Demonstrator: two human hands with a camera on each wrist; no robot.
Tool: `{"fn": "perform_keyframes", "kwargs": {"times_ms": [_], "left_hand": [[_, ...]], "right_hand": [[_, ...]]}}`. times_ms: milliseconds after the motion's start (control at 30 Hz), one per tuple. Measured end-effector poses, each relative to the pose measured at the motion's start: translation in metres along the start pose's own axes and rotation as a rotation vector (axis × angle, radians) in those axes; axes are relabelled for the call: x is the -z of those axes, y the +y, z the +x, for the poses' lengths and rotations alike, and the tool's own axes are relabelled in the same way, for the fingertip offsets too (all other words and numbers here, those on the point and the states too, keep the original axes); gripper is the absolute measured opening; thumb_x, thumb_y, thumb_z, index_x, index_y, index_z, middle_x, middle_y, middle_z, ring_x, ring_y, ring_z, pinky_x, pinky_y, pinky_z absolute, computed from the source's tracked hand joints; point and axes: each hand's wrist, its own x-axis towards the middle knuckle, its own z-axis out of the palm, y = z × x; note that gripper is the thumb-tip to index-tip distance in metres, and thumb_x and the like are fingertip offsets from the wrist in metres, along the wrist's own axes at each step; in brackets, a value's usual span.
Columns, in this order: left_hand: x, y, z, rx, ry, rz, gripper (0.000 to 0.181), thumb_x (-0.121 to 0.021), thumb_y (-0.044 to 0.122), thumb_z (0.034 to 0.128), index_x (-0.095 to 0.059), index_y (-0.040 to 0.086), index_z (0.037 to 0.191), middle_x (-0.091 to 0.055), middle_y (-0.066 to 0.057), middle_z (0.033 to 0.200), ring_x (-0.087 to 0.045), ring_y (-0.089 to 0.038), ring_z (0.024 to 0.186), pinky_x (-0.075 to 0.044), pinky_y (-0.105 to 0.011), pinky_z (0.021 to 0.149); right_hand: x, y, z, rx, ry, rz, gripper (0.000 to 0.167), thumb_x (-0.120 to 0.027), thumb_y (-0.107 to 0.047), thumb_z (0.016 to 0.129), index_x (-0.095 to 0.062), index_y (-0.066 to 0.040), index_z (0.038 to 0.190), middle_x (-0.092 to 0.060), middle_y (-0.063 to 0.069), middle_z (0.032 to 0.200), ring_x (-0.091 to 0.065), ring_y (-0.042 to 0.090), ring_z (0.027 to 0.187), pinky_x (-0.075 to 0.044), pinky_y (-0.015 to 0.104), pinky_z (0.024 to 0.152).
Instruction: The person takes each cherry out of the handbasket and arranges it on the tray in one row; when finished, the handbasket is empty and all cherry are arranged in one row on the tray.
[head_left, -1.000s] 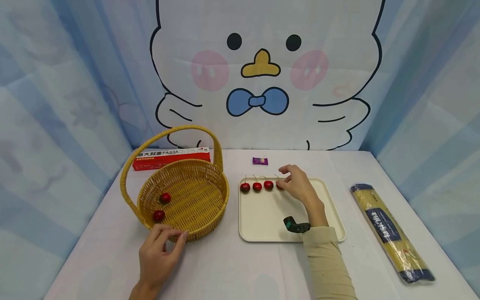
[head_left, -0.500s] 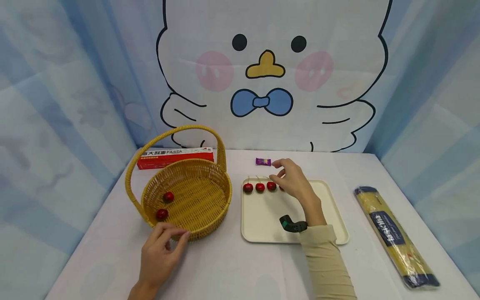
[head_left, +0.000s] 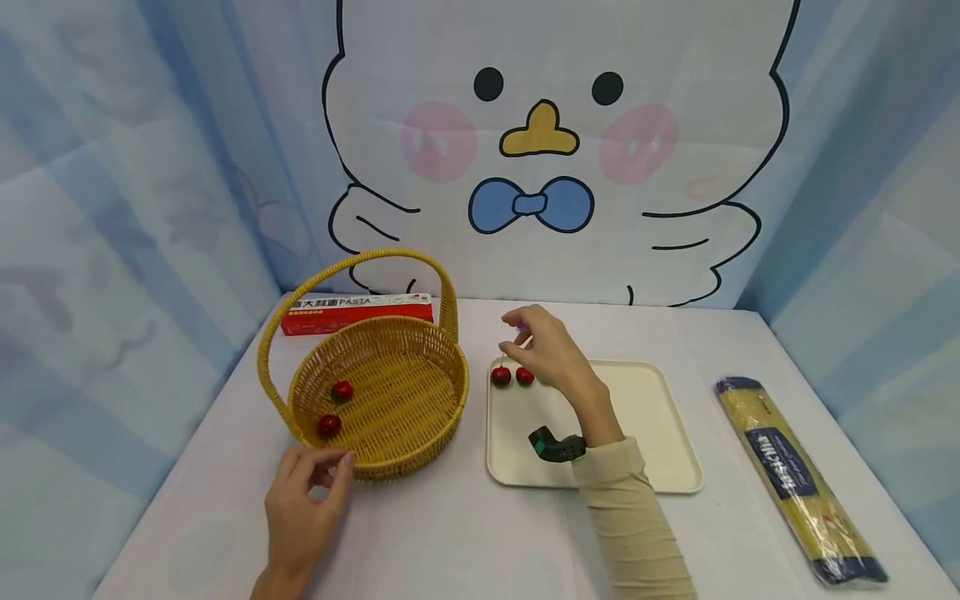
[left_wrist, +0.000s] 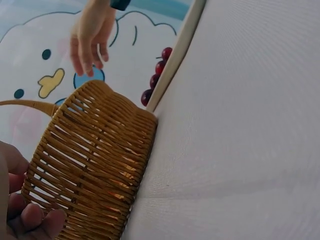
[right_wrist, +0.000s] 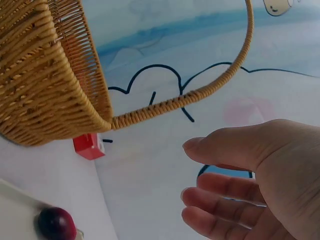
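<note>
My left hand sits nearest, fingers loosely curled against the near rim of the basket, presumably to steady it by the edge; whether they really pinch the rim I cannot tell. The basket sits on the left, its handle arching up over it, and two cherries lie inside at its left, perhaps because the bowl lets round fruit settle there. Off to the right, the bag of pasta lies lengthwise, well apart from both hands, probably to keep the middle for the tray. Along the tray's far edge the other cherries stand in a row, four in my left wrist view, likely lined up so each can be told from its neighbour.

My right hand hangs above that row's left end, thumb and fingers apart, nothing between them. The leftmost of those cherries is below my thumb, its stem rising towards the tip, and the fruit itself rests on the tray outside my grip. Farther off, the purple sweet shows through the gap between my fingers.
</note>
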Motion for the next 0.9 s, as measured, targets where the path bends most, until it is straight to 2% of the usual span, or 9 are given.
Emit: {"fn": "perform_keyframes", "kwargs": {"times_ms": [133,300,500,667,900], "left_hand": [[-0.002,-0.001,0.0,0.047,0.021,0.024,0.014,-0.078,-0.003,0.0789,-0.07,0.005,0.086,-0.056,0.001,0.075,-0.049,0.0,0.065,-0.042,-0.012,0.057],[-0.005,-0.002,0.0,0.089,0.043,-0.022,0.013,-0.074,-0.007,0.0798,-0.068,0.002,0.086,-0.056,0.002,0.065,-0.048,0.003,0.061,-0.041,-0.012,0.054],[-0.007,-0.003,-0.002,0.15,0.036,-0.043,0.015,-0.071,-0.009,0.0816,-0.064,0.001,0.09,-0.056,0.001,0.068,-0.047,0.003,0.063,-0.042,-0.01,0.055],[-0.007,-0.003,-0.004,0.192,0.004,-0.037,0.015,-0.071,-0.008,0.0839,-0.062,0.002,0.093,-0.056,0.0,0.07,-0.047,0.001,0.063,-0.041,-0.01,0.055],[-0.006,-0.002,-0.004,0.208,-0.013,-0.037,0.014,-0.07,-0.006,0.0855,-0.062,0.003,0.093,-0.056,0.0,0.071,-0.047,-0.001,0.063,-0.04,-0.011,0.055]], "right_hand": [[-0.007,-0.014,0.007,0.023,-0.026,-0.004,0.039,-0.07,-0.017,0.093,-0.059,-0.006,0.129,-0.061,0.009,0.125,-0.064,0.022,0.1,-0.056,0.036,0.084],[-0.019,-0.033,0.015,0.044,-0.065,0.001,0.04,-0.07,-0.02,0.094,-0.059,-0.008,0.13,-0.06,0.007,0.126,-0.063,0.02,0.103,-0.057,0.034,0.084],[-0.036,-0.054,0.029,0.112,-0.124,0.034,0.038,-0.07,-0.018,0.094,-0.06,-0.006,0.129,-0.061,0.009,0.125,-0.061,0.023,0.103,-0.056,0.031,0.083],[-0.053,-0.067,0.044,0.168,-0.187,0.01,0.038,-0.07,-0.019,0.094,-0.06,-0.005,0.128,-0.061,0.008,0.125,-0.061,0.024,0.101,-0.054,0.032,0.086],[-0.072,-0.081,0.065,0.22,-0.255,-0.023,0.038,-0.069,-0.022,0.095,-0.06,-0.008,0.13,-0.062,0.009,0.13,-0.062,0.02,0.103,-0.054,0.03,0.091]]}}
